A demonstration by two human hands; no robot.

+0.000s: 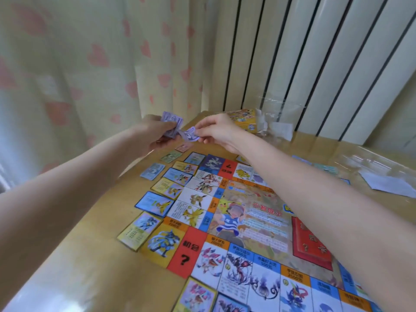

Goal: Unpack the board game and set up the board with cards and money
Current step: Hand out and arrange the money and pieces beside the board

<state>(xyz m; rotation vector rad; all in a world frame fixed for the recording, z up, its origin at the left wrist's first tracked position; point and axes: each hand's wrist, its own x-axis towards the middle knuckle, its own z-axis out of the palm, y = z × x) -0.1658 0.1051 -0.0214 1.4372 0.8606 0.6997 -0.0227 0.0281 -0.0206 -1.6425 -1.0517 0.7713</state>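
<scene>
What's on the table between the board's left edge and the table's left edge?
In the head view, a column of cards lies beside the board, then bare table out to the edge.

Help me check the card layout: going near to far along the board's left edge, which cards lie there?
Yellow card → blue card → yellow card → blue card → yellow card → blue card.

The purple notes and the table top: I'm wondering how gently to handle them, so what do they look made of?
The purple notes, held by the left hand and pinched by the right hand, look like thin matte paper: they crumple and bend. The table top looks like light wood or laminate under a glossy finish or clear cover, judging by the reflections.
</scene>
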